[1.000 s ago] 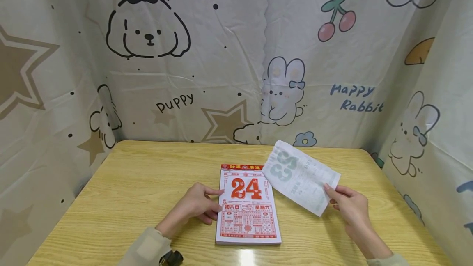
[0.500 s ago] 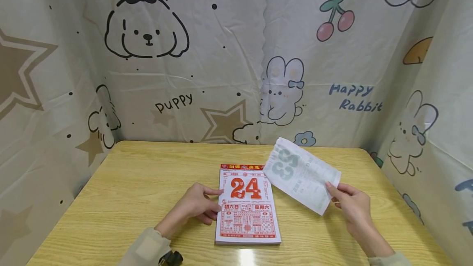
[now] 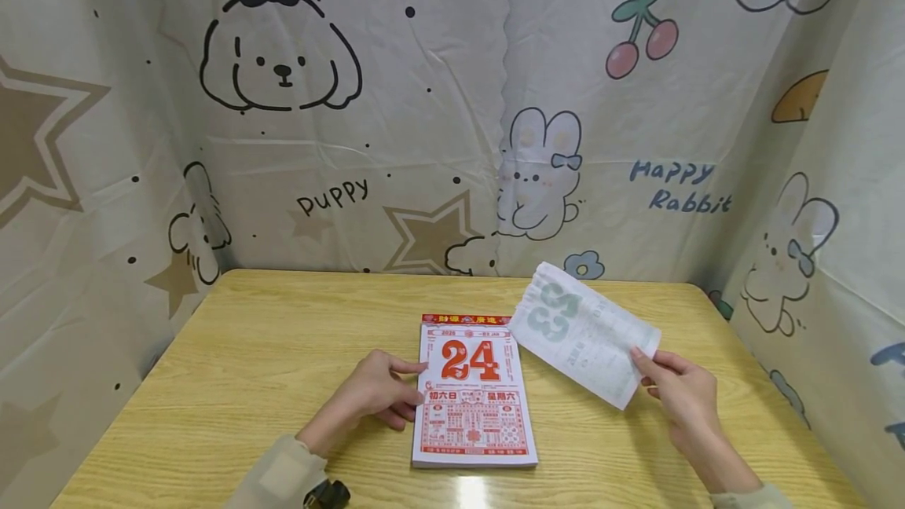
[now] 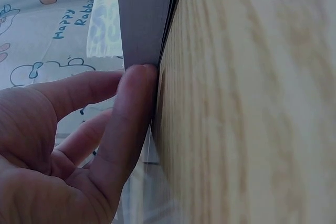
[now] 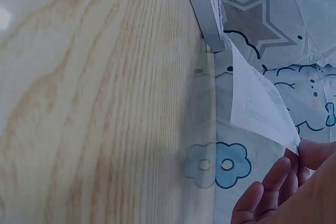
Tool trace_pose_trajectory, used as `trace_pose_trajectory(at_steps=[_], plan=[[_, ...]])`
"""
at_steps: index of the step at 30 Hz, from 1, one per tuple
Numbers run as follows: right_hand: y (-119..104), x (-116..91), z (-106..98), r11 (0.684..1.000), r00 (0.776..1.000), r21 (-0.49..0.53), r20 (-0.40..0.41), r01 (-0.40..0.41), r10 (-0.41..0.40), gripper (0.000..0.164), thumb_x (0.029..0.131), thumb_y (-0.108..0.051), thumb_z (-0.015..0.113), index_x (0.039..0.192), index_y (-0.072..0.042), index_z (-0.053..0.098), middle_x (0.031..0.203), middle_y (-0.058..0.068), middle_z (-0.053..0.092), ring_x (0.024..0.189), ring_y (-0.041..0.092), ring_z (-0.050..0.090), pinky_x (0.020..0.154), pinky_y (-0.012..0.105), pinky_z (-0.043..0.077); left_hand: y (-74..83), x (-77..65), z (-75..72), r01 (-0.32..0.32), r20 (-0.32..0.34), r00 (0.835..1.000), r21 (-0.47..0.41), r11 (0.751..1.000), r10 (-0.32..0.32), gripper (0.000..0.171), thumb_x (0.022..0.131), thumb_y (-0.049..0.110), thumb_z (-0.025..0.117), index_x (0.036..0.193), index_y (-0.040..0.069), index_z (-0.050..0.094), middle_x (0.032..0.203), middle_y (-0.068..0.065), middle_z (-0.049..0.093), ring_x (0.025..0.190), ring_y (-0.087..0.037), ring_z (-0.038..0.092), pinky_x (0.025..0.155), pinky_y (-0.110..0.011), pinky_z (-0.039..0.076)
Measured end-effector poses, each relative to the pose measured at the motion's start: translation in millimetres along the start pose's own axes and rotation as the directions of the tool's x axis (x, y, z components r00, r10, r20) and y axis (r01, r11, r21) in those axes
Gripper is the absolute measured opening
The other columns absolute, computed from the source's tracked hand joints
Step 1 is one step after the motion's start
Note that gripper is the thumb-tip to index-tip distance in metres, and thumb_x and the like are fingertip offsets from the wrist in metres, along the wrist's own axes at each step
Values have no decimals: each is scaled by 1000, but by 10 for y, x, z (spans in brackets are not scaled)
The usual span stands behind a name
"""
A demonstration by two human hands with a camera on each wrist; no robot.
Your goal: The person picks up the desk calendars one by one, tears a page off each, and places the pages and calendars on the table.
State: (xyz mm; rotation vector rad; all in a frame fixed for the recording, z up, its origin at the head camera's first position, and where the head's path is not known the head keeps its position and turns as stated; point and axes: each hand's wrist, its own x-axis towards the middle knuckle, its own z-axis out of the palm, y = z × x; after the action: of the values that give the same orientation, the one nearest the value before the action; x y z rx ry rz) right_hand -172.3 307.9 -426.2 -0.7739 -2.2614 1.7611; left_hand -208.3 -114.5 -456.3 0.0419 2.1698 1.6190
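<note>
A thick tear-off calendar (image 3: 474,407) with a red "24" on its top sheet lies flat on the table. My left hand (image 3: 382,387) rests beside it, index finger and thumb touching its left edge. Up close in the left wrist view, the thumb (image 4: 134,93) presses the pad's side just above the tabletop. To the right, my right hand (image 3: 682,391) pinches a loose calendar page (image 3: 587,336) by its lower right corner, between thumb and fingers. The page tilts in the air, its pale back showing a faint mirrored number, and its ragged edge overlaps the calendar's top right corner.
The yellow wood-grain table (image 3: 283,328) ends at a light cloth curtain (image 3: 424,140) printed with cartoon animals and stars, which also runs along both sides. A dark object (image 3: 328,493) shows at my left cuff.
My right hand has drawn the page slightly to the right, away from the calendar. The left hand and the calendar stay where they were.
</note>
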Motion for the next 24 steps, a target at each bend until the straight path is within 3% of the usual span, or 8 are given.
trace_pose_trajectory(at_steps=[17, 24], plan=[[-39, 16, -120, 1000, 998, -13, -59, 23, -24, 41, 97, -32, 80, 119, 2, 69, 79, -12, 69, 72, 9, 63, 65, 22, 58, 9, -2, 18, 6, -1, 1000, 9, 1000, -6, 57, 84, -3, 85, 138, 1, 69, 81, -15, 74, 60, -22, 73, 52, -36, 66], [-106, 35, -224, 993, 987, -51, -114, 105, -110, 39, 97, -32, 79, 117, 2, 70, 78, -15, 68, 72, 6, 62, 59, 19, 54, 3, 2, 11, 6, -7, 1000, 8, 1000, -6, 58, 83, -4, 85, 138, 1, 68, 82, -15, 74, 61, -24, 74, 53, -37, 66]])
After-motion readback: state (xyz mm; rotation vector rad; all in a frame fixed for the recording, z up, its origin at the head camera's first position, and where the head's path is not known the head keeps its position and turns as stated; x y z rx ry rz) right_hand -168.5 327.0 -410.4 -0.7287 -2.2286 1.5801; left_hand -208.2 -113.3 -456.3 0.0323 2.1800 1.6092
